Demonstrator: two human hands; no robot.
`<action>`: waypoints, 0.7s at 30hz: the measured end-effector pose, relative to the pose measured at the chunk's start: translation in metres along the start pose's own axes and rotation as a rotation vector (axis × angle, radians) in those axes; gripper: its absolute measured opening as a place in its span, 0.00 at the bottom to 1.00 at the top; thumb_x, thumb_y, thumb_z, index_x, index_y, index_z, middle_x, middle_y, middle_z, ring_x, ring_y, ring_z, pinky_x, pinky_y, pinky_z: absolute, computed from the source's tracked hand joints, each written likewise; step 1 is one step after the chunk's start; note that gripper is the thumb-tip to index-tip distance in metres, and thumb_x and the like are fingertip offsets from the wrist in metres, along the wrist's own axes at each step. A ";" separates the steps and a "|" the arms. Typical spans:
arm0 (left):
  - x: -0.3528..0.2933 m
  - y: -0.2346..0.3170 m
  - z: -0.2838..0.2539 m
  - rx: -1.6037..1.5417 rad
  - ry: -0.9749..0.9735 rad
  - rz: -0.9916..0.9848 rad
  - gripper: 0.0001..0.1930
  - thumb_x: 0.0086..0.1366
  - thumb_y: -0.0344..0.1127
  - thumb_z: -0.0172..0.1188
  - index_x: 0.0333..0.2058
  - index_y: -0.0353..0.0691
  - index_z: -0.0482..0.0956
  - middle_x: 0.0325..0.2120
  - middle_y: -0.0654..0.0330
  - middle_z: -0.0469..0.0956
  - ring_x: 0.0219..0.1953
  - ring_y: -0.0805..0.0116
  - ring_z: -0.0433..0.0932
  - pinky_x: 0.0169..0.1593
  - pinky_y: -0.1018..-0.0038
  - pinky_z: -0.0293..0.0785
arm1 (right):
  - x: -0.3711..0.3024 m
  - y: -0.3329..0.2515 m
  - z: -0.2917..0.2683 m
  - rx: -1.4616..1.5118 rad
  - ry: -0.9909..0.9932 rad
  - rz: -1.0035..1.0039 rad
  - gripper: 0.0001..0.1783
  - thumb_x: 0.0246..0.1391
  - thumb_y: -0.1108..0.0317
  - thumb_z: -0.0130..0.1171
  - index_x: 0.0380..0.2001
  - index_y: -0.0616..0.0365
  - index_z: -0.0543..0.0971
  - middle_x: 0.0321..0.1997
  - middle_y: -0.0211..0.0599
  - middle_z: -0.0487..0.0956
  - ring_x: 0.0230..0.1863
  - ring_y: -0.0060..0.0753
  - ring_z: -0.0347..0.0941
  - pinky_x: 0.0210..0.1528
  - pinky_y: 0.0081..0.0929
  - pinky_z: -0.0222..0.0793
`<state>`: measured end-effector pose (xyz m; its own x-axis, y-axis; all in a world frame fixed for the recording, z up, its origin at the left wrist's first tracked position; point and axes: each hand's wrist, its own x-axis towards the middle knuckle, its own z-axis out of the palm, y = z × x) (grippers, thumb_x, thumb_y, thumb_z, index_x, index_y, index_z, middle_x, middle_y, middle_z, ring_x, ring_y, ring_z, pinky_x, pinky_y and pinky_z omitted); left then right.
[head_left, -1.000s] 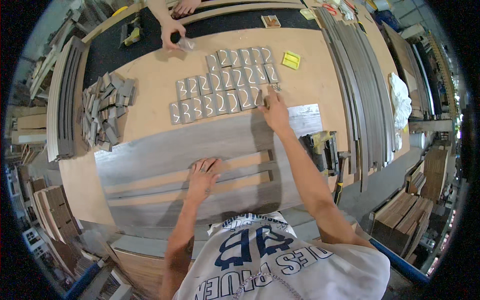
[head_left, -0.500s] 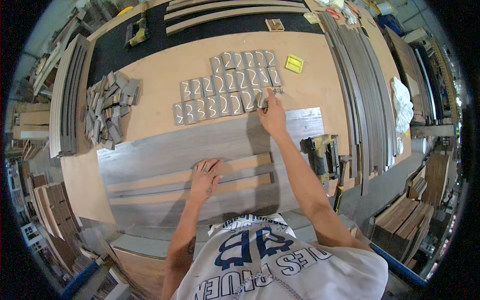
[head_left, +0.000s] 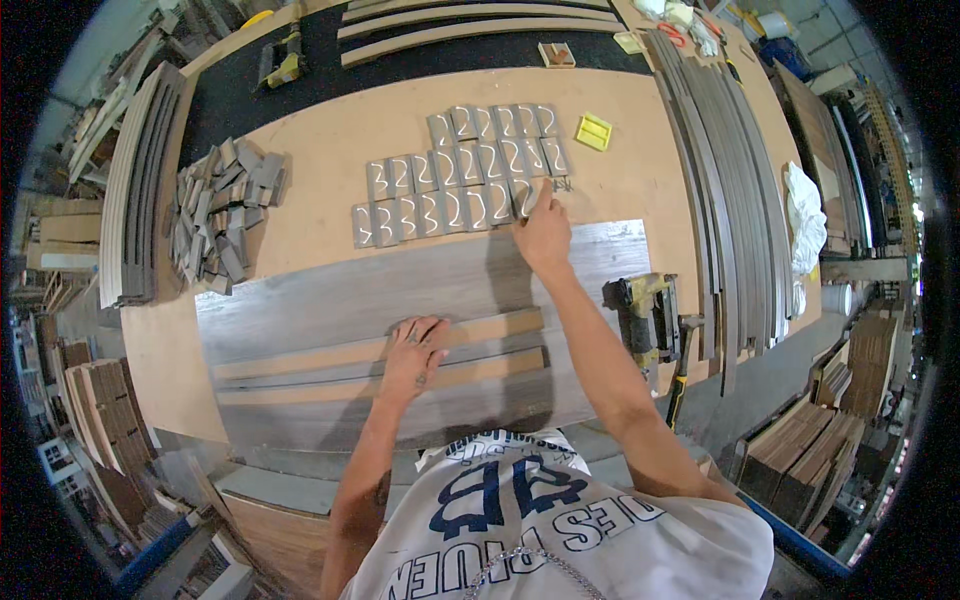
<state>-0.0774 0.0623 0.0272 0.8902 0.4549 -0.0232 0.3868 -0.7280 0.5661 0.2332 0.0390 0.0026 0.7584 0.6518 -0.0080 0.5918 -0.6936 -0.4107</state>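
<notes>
Head view: smooth board [head_left: 350,290] under left hand [head_left: 411,360], fingers loosely spread; flat grey blocks [head_left: 470,164] by right hand [head_left: 543,232], fingers bent (can't tell grip).

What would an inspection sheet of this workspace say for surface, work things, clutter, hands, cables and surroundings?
Surface: broad tan flat-topped table, with a black strip along its far side.
Work things: small grey rectangular blocks in three rows, marked with white squiggles; flat grey wood-grain panel with two long tan bands, nearer the person.
Clutter: jumbled heap of grey blocks at left; yellow plastic tray right of the rows; black-and-yellow nail gun by the panel's right end.
Hands: left hand rests on the panel; right hand is at the nearest row's right end, grip unclear.
Cables: nothing seen.
Surroundings: stacked brown boards beyond the table at right.
</notes>
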 end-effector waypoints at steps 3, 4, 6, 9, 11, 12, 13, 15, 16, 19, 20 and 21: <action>-0.004 0.000 0.002 -0.006 -0.009 -0.004 0.26 0.58 0.38 0.63 0.56 0.39 0.75 0.52 0.55 0.73 0.55 0.49 0.69 0.61 0.55 0.64 | -0.005 -0.002 -0.018 -0.136 -0.045 0.053 0.53 0.46 0.59 0.70 0.69 0.64 0.52 0.48 0.56 0.75 0.52 0.56 0.72 0.52 0.49 0.69; -0.004 0.002 0.003 -0.001 -0.017 -0.015 0.26 0.59 0.38 0.63 0.57 0.40 0.73 0.53 0.55 0.71 0.57 0.50 0.67 0.62 0.54 0.62 | -0.006 0.008 -0.019 -0.140 -0.046 0.054 0.53 0.46 0.59 0.70 0.69 0.64 0.52 0.48 0.56 0.75 0.52 0.56 0.72 0.52 0.49 0.69; -0.003 0.006 0.006 0.003 -0.024 -0.026 0.27 0.60 0.38 0.62 0.58 0.40 0.72 0.54 0.54 0.69 0.58 0.50 0.64 0.62 0.54 0.60 | -0.006 0.029 -0.023 -0.192 -0.018 0.038 0.54 0.46 0.57 0.71 0.69 0.64 0.51 0.48 0.56 0.75 0.51 0.55 0.72 0.52 0.53 0.65; 0.009 0.018 0.018 0.089 -0.029 -0.019 0.27 0.60 0.40 0.63 0.58 0.40 0.72 0.55 0.54 0.68 0.59 0.50 0.63 0.62 0.53 0.58 | -0.009 0.044 -0.022 -0.098 0.026 0.023 0.52 0.47 0.57 0.70 0.68 0.64 0.52 0.49 0.56 0.75 0.52 0.55 0.72 0.52 0.57 0.64; 0.025 0.031 0.026 0.097 -0.028 0.009 0.28 0.59 0.43 0.64 0.57 0.40 0.72 0.55 0.54 0.68 0.59 0.51 0.63 0.62 0.52 0.57 | -0.005 0.049 -0.016 -0.109 0.053 -0.003 0.51 0.47 0.59 0.70 0.67 0.64 0.53 0.49 0.57 0.74 0.52 0.56 0.72 0.51 0.55 0.66; 0.033 0.033 0.032 0.092 -0.041 0.015 0.28 0.59 0.43 0.64 0.57 0.40 0.72 0.55 0.54 0.68 0.59 0.51 0.63 0.62 0.52 0.57 | -0.005 0.053 -0.013 -0.122 0.073 -0.034 0.49 0.47 0.60 0.70 0.67 0.65 0.54 0.50 0.58 0.74 0.52 0.58 0.72 0.51 0.53 0.67; 0.039 0.034 0.036 0.136 -0.063 0.048 0.28 0.59 0.45 0.64 0.56 0.39 0.73 0.55 0.54 0.68 0.59 0.51 0.63 0.61 0.53 0.57 | -0.006 0.050 -0.018 -0.123 0.064 -0.024 0.49 0.47 0.60 0.70 0.67 0.65 0.54 0.50 0.58 0.74 0.52 0.58 0.72 0.51 0.53 0.67; 0.036 0.034 0.040 0.173 -0.095 0.077 0.28 0.59 0.46 0.64 0.56 0.39 0.73 0.55 0.54 0.68 0.58 0.51 0.63 0.61 0.53 0.57 | -0.006 0.047 -0.033 0.056 0.111 -0.016 0.47 0.47 0.65 0.68 0.66 0.66 0.56 0.49 0.56 0.74 0.51 0.57 0.72 0.49 0.49 0.70; 0.034 0.031 0.039 0.162 -0.098 0.068 0.28 0.59 0.47 0.64 0.56 0.38 0.73 0.55 0.54 0.68 0.58 0.52 0.63 0.61 0.54 0.58 | -0.013 0.051 -0.045 0.055 0.103 -0.012 0.47 0.47 0.65 0.68 0.66 0.66 0.56 0.49 0.56 0.74 0.51 0.57 0.72 0.49 0.49 0.70; 0.024 0.025 0.038 0.151 -0.098 0.040 0.28 0.60 0.48 0.63 0.55 0.38 0.73 0.55 0.54 0.68 0.57 0.51 0.64 0.60 0.54 0.59 | -0.062 0.080 -0.078 0.291 0.105 -0.237 0.45 0.48 0.68 0.67 0.66 0.65 0.57 0.48 0.52 0.74 0.49 0.55 0.72 0.49 0.47 0.71; 0.021 0.025 0.040 0.158 -0.090 0.019 0.28 0.60 0.48 0.63 0.55 0.38 0.74 0.54 0.54 0.69 0.57 0.50 0.65 0.59 0.54 0.61 | -0.086 0.090 -0.082 0.244 0.051 -0.313 0.45 0.48 0.70 0.66 0.67 0.64 0.56 0.47 0.49 0.75 0.47 0.54 0.72 0.49 0.45 0.71; 0.022 0.028 0.040 0.154 -0.098 0.017 0.28 0.60 0.48 0.63 0.55 0.38 0.74 0.54 0.54 0.69 0.57 0.50 0.65 0.59 0.54 0.61 | -0.104 0.097 -0.085 0.198 -0.003 -0.389 0.45 0.49 0.71 0.64 0.69 0.63 0.56 0.46 0.46 0.77 0.45 0.52 0.73 0.48 0.44 0.72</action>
<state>-0.0372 0.0314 0.0093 0.9134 0.3949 -0.0989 0.3966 -0.8086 0.4346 0.2352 -0.1225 0.0414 0.4888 0.8538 0.1794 0.7690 -0.3245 -0.5508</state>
